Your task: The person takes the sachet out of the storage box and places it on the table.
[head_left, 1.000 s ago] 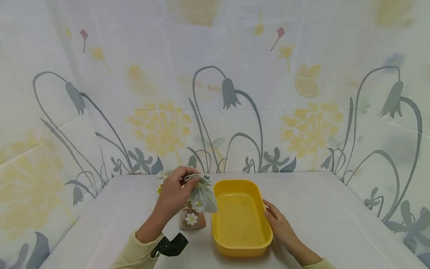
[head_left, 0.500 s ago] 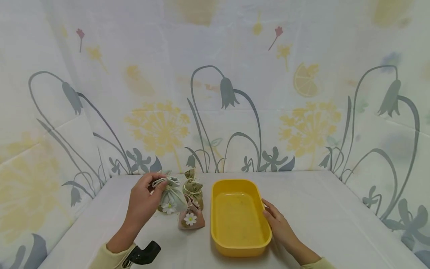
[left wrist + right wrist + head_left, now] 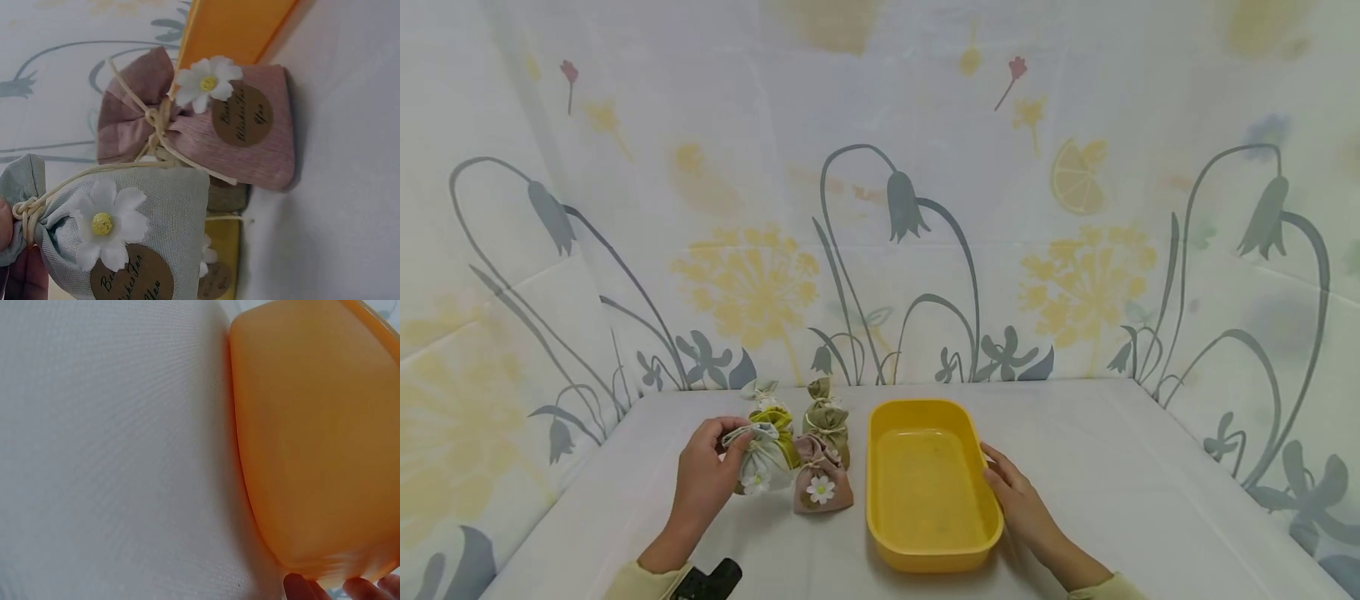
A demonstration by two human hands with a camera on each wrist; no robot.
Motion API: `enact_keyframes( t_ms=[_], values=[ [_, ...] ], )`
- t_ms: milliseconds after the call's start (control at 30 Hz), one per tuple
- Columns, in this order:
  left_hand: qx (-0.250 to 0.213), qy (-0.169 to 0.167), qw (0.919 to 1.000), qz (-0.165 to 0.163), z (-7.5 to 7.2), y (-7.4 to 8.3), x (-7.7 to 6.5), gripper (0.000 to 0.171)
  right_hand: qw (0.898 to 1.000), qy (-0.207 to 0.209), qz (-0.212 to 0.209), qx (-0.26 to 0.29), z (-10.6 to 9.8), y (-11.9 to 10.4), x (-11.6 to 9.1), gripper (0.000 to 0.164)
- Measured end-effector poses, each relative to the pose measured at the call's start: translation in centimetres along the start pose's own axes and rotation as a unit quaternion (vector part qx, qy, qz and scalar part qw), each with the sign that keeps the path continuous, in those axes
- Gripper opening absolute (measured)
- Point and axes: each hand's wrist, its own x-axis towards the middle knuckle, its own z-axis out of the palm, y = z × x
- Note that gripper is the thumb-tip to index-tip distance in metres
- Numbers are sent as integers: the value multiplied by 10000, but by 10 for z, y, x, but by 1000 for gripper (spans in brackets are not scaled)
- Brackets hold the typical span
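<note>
My left hand (image 3: 703, 471) pinches the gathered neck of a pale grey-green drawstring sachet (image 3: 769, 467), which carries a white cloth flower and a round brown tag (image 3: 134, 278). It hangs in front of a yellow-green sachet (image 3: 784, 425), partly hiding it. Just to its right stands a dusty-pink sachet (image 3: 833, 500) with a similar flower. My right hand (image 3: 1024, 507) rests against the right side of a yellow plastic tub (image 3: 936, 562), its fingertips (image 3: 300, 587) on the outer wall. The tub has nothing inside.
Behind the pink sachet stand olive-brown sachets (image 3: 826, 423), one behind another. A further pale sachet (image 3: 760, 389) is at the back left. White cloth covers the table (image 3: 1120, 467), and a flower-printed curtain (image 3: 1000, 275) rises behind it.
My left hand has carried the pale sachet left from beside the tub, then lowered it in front of the yellow-green one. The right hand and the tub stay in place.
</note>
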Motion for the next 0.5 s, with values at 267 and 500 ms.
enact_keyframes(
  t_ms=[267,500],
  values=[
    [-86,-141,9994,-296,20,-17,-4,15,10000,3,-11,-69,1,-1,-2,47],
    [-136,-392,9980,-470,31,-29,-8,16,10000,27,-6,-53,1,-1,-1,47]
  ],
)
